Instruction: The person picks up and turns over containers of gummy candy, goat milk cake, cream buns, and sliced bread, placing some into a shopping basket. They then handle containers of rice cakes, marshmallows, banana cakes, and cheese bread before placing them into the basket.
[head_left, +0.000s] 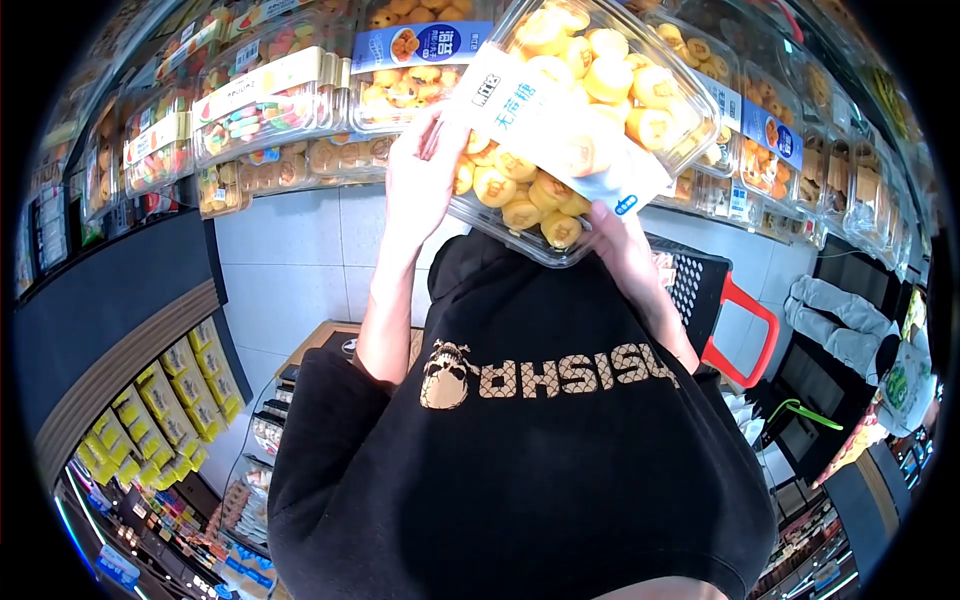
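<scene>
A large clear plastic box of small round yellow pastries (610,80), wrapped with a white paper band, is held tilted at the top centre. My left hand (425,170) grips its left edge, with the fingers partly behind the box. At the lower right corner my right hand (622,240) holds the box, thumb on the front and the other fingers hidden underneath. Behind the box, similar packs line a display, among them one with a blue label (415,85) and one of colourful sweets (262,100).
A black basket (690,290) with a red handle (765,330) stands to the right. Yellow packets (160,410) hang at the left. Another person's light trousers (840,325) show at the right, near a whitish bag (908,388).
</scene>
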